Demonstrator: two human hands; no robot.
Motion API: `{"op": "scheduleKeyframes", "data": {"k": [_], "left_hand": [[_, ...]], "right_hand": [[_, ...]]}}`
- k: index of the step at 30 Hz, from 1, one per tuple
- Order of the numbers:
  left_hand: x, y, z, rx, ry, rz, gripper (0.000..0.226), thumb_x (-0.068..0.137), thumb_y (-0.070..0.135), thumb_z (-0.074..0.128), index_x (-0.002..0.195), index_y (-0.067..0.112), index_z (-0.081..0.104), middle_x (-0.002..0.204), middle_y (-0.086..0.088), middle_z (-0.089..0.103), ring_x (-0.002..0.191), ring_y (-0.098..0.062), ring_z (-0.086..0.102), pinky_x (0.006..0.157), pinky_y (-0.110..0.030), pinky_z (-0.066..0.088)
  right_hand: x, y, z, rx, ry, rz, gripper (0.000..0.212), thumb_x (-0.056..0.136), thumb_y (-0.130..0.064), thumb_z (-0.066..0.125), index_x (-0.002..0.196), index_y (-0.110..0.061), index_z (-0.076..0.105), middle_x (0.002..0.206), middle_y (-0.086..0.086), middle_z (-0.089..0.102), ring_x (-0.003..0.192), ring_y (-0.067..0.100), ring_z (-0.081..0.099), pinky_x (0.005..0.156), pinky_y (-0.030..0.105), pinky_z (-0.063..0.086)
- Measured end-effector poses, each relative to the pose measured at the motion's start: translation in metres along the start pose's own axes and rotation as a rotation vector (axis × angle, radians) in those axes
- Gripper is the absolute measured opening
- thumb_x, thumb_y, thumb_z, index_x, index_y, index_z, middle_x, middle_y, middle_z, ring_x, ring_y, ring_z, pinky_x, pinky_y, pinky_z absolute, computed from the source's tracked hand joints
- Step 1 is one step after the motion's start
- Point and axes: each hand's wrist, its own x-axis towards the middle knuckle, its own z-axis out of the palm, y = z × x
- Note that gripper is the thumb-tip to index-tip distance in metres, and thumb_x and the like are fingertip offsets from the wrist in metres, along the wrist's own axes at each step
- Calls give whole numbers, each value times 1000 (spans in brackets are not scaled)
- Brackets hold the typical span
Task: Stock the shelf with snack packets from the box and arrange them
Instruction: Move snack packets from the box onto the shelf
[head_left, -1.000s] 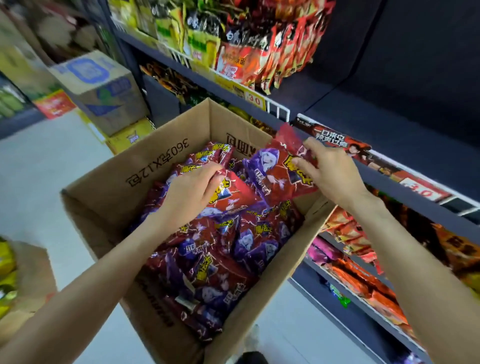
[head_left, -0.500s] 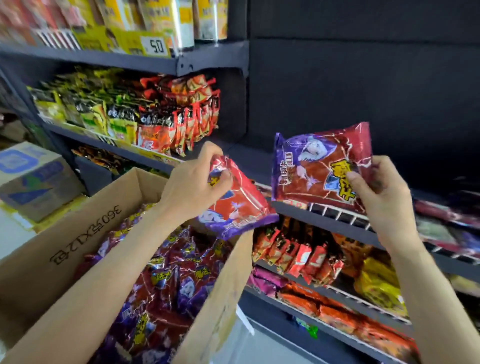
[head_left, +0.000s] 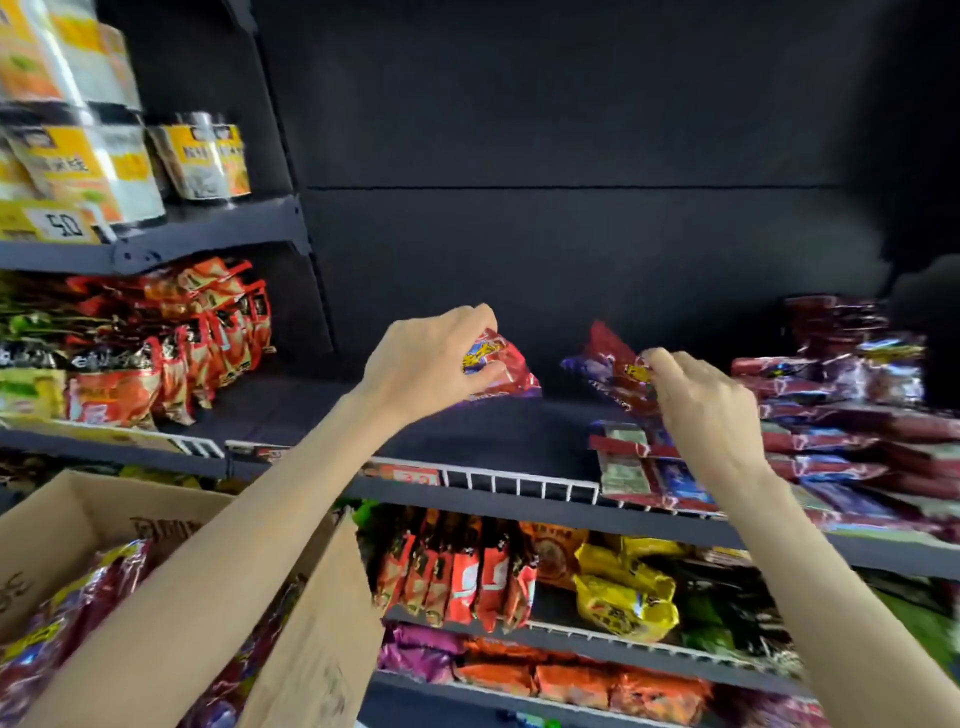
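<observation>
1. Brown cardboard box sits nearest me at the lower left, open-topped, with glossy red and purple snack packets piled inside; my left forearm crosses above it.
2. Below the dark shelf board, orange-red packets stand upright beside crumpled yellow bags.
3. White wire rail runs along the front edge of the dark shelf.
4. My left hand curls round a red packet with yellow lettering, held just above the bare shelf board.
5. My right hand pinches a second red and purple packet by its edge, just beside the stack of matching packets lying flat on the right.
</observation>
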Motion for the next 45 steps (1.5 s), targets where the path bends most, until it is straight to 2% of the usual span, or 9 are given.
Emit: {"op": "scheduleKeyframes", "data": {"k": [4,6,11,16,24,31,36,39,45], "left_hand": [[33,1,35,4,32,-17,28,84,37,66,97,14,55,86,3,63,62,-21,60,49,-24,29],[47,4,54,-33,41,-1,27,84,36,67,96,14,55,86,4,62,63,-21,60,49,-26,34],[82,40,105,-115,73,143,27,81,34,71,90,13,57,79,3,59,60,-19,59,42,-28,39],[98,84,151,-183,2,206,29,78,34,72,88,13,55,77,3,55,62,-17,58,40,-30,42],[95,108,168,-553,-462,116,20,87,34,64,99,18,69,95,5,67,87,-11,62,73,-24,44],[82,103,149,-712,-635,-14,29,98,24,48,125,27,59,126,7,60,112,-6,56,94,-24,45],[57,95,121,-497,-366,45,30,97,28,46,126,26,56,119,10,62,111,-6,53,88,-32,47],[29,79,88,-370,-95,119,23,94,29,49,108,23,67,93,13,69,88,-7,62,70,-32,52],[-60,18,24,-194,144,106,18,89,20,58,80,18,72,67,9,67,58,-10,61,47,-30,46]], "right_hand": [[-1,9,13,-121,-165,-68,60,35,13,82,88,-9,64,63,5,58,52,25,58,38,21,25],[-3,14,21,-117,-239,-121,51,34,12,81,76,-13,65,57,1,57,51,24,57,43,26,42],[-20,33,21,28,-439,-73,25,87,-4,54,109,-13,61,96,7,65,93,27,60,73,33,49],[-27,45,16,83,-440,-49,30,93,-12,48,119,-21,61,112,1,64,105,22,57,79,33,50],[-27,44,21,23,-277,117,19,69,-15,82,86,-18,74,70,0,68,64,20,64,48,23,42],[-28,42,25,19,-300,155,18,89,-28,64,101,-19,73,97,3,70,90,23,64,70,28,46],[-35,34,10,178,114,103,19,89,-24,59,94,-11,72,84,3,71,78,21,66,67,29,50],[-37,8,5,252,244,-18,19,92,-20,55,97,-10,71,87,2,70,82,19,62,73,29,44],[-32,-83,19,439,210,-288,19,93,-18,54,91,-10,71,77,0,67,69,19,56,60,32,43]]}}
